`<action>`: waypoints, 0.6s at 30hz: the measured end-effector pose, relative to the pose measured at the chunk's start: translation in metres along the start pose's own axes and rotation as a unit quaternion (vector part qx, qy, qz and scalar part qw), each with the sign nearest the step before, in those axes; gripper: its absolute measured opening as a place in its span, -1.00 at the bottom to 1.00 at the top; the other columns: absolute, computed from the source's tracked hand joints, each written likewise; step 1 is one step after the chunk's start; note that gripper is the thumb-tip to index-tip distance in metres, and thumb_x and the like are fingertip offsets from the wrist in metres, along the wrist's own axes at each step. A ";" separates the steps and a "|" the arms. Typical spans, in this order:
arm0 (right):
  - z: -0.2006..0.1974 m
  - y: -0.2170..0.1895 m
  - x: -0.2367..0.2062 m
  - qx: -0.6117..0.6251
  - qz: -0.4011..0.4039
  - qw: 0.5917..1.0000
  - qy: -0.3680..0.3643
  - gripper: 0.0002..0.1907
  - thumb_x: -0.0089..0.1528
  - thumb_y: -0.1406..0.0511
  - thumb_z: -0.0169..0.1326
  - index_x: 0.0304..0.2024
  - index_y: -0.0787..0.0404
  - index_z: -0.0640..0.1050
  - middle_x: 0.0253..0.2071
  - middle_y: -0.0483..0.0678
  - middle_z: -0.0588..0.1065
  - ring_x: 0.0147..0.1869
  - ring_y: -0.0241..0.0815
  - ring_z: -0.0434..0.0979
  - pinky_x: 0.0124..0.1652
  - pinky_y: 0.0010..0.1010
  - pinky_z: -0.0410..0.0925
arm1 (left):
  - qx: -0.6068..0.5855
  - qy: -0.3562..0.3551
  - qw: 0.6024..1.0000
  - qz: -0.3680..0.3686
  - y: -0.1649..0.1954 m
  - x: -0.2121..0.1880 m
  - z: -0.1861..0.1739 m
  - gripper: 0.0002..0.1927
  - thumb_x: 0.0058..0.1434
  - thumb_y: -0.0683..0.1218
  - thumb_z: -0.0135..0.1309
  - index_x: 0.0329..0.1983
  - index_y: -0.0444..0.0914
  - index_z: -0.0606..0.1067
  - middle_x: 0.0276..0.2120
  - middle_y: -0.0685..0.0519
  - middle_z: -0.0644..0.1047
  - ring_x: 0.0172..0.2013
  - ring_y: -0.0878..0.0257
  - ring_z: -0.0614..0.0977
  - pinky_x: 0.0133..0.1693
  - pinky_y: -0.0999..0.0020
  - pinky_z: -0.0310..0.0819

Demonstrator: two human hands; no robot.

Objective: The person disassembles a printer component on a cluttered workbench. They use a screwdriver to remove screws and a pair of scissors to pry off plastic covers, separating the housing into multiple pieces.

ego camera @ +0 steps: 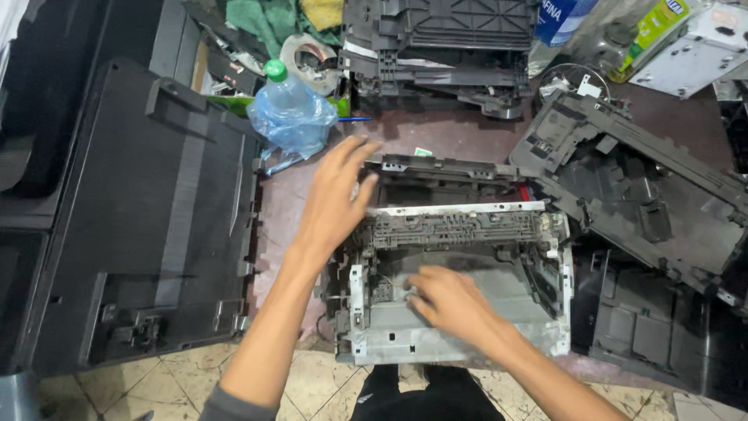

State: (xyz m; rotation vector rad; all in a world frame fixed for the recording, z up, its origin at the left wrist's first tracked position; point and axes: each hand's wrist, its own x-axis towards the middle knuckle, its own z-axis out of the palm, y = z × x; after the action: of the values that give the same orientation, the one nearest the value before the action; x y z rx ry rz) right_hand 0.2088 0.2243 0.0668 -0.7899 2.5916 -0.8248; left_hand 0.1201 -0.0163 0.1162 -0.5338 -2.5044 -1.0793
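Resting on the near part of a stripped printer chassis (456, 292), the right hand (448, 300) lies palm down, fingers loosely curled and a bit apart, tips pointing left onto the grey metal base plate; grips nothing. Chassis sits centre, near edge of the work surface, w/ a white-grey frame and a ribbed plastic bar across its far side. Left hand (335, 199) reaches further in, flat and open, fingers spread and pointing far-right, over the chassis' far-left corner; can't tell if it touches. Both forearms come in from the near edge, left one angled in from near-left.

Left of chassis: big black cover panel (148, 226), lying flat. Right: black plastic housing parts (639, 195), tilted. Just beyond the left hand: crumpled clear-blue plastic bottle (290, 117) w/ green cap. Far centre: another dark printer body (440, 47). Far right: bottle w/ blue label (561, 19), another w/ yellow-green label (658, 27), both lying slanted, cut off by the frame edge. Far left-centre: tape roll (308, 58), green cloth (269, 23).
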 end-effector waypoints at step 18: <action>-0.098 -0.033 -0.040 0.171 0.066 0.979 0.086 -0.85 0.16 0.34 0.08 -0.29 0.26 0.63 -0.28 -0.08 0.55 -0.24 -0.27 0.68 -0.26 -0.41 0.54 | -0.102 0.053 0.969 -0.217 0.087 -0.134 -0.044 -0.67 0.30 -0.13 0.07 0.12 -0.21 0.59 0.08 -0.05 0.63 0.08 0.11 0.65 0.14 0.22 0.50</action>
State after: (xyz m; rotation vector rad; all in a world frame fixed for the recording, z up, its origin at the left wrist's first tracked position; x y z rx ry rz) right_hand 0.2113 0.2676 0.1689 -0.4590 2.5069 -1.3011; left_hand 0.2847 -0.0202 0.1350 0.0314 -2.4893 -1.4901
